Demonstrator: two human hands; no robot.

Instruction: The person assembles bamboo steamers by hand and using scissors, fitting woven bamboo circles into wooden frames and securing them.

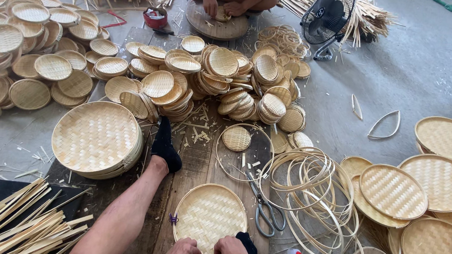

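Both hands, left hand (pixel 184 253) and right hand (pixel 231 253), pinch the woven tray's (pixel 210 215) near rim; scissors (pixel 263 206) lie just right of it.

Woven tray (pixel 210 215): pale straw, herringbone weave; scissors (pixel 265 208): grey; sock (pixel 165 144): black; fan (pixel 327 15): black
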